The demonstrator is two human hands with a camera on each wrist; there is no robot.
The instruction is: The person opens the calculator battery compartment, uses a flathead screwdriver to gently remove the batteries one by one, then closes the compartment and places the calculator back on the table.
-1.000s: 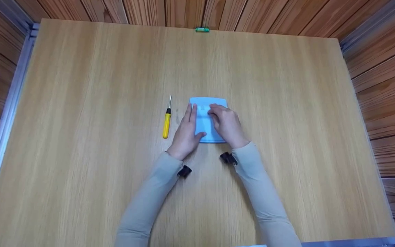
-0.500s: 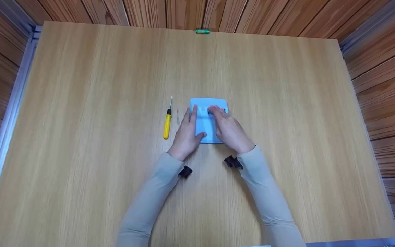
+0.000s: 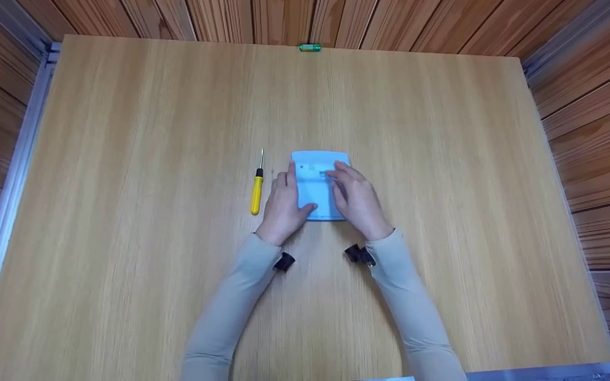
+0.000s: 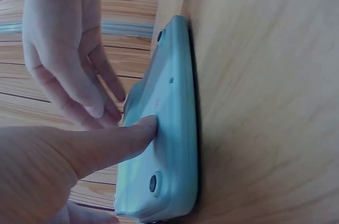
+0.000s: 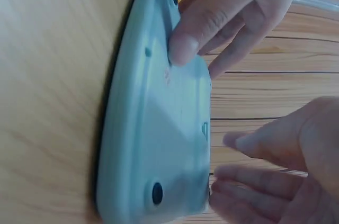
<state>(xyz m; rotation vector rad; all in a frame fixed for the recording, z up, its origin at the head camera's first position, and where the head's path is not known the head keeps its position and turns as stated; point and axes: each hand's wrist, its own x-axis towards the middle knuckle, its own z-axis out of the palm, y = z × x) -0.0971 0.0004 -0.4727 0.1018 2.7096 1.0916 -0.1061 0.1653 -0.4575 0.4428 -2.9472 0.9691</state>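
A light blue flat plastic device [image 3: 315, 196] lies on the table, with dark round feet showing on its upward side in both wrist views. My left hand [image 3: 282, 206] steadies its left side: the thumb presses on the top face near the front, and the fingers lie along the left edge. Over the right half hovers my right hand [image 3: 359, 201], loosely bent, its fingertips close to a small slot [image 3: 323, 173] in the face. Nothing shows pinched in these fingers; whether some of them touch the far edge I cannot tell.
Left of the device lies a screwdriver [image 3: 257, 190] with a yellow handle, tip pointing away. A small green cylinder [image 3: 310, 47], like a battery, rests at the far edge of the wooden table [image 3: 151, 159]. Wood-plank walls [image 3: 591, 174] stand around.
My right hand's fingers have lifted and loosened from the device's face, so the slot shows. My left fingers have shifted slightly outward onto the left edge. The device stays put.
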